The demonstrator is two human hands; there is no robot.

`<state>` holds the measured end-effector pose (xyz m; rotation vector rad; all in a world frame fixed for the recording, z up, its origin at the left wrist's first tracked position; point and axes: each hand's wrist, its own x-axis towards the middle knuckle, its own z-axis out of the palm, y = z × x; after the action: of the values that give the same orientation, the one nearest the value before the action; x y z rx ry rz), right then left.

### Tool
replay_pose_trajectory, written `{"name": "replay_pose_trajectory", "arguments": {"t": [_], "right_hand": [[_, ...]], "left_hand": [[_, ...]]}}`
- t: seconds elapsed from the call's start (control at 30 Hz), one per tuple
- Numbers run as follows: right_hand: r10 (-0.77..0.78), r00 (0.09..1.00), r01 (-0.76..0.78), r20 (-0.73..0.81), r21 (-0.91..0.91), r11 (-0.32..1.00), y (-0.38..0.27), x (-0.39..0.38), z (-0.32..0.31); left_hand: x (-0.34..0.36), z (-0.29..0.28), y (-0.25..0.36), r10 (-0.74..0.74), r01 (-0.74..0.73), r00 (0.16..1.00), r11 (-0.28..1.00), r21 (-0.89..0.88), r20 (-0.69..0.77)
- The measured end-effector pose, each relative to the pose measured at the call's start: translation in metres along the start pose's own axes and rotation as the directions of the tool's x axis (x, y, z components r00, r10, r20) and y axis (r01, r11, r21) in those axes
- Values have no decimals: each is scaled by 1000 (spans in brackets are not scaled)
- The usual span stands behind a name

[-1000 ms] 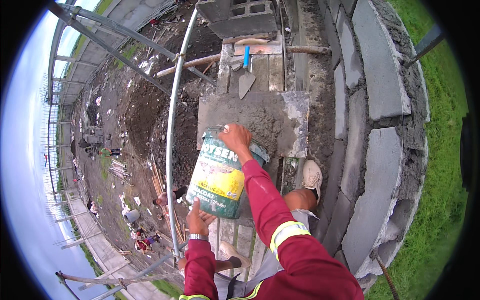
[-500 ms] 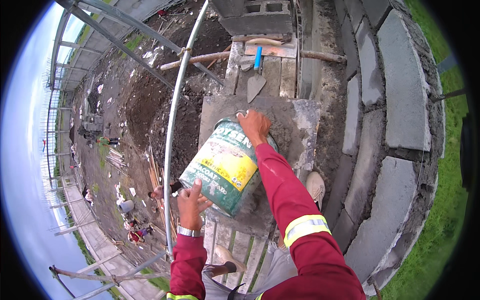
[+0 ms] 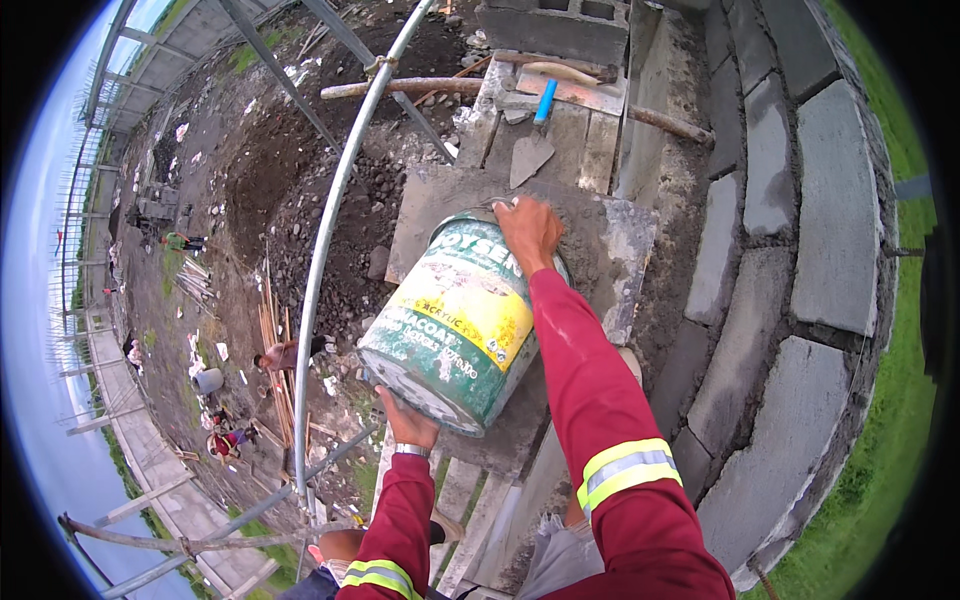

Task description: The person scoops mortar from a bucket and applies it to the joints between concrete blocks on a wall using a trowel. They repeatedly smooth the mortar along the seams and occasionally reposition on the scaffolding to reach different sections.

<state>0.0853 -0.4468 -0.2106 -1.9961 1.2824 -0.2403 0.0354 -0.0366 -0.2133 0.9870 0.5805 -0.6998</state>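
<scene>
A green and white paint bucket [image 3: 455, 315] with a yellow band lies tipped over a flat mortar board [image 3: 628, 250], its mouth end away from me and its base toward me. At the far rim my right hand [image 3: 530, 232] is closed on the edge. My left hand [image 3: 408, 420] cups the near underside of the base, its fingertips partly hidden beneath. Grey mortar [image 3: 580, 215] coats the board beside the bucket. What the bucket holds cannot be seen. Just beyond lies a pointed trowel [image 3: 530, 160] with a blue handle.
A block wall [image 3: 765, 290] runs along the right. A hollow block [image 3: 555, 35] and a float with a wooden handle [image 3: 570, 85] sit at the far end of the planks. A bent metal pipe [image 3: 325, 230] curves at left, above the lower ground where people work.
My left hand has gone from beside the bucket's lower side to under its base. The base is tipped up more toward me. My right hand stays at the rim.
</scene>
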Motion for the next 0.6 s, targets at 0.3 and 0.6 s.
{"name": "replay_pose_trajectory", "arguments": {"t": [0.3,0.6], "right_hand": [[46,998,-37,-52,154,987,2,-93,-15],[136,988,-102,-74,353,930,30,-242,-3]], "left_hand": [[-57,-77,12,2,-2,1000,1000,-20,-8],[-156,-156,71,62,-51,985,996,69,-160]]}}
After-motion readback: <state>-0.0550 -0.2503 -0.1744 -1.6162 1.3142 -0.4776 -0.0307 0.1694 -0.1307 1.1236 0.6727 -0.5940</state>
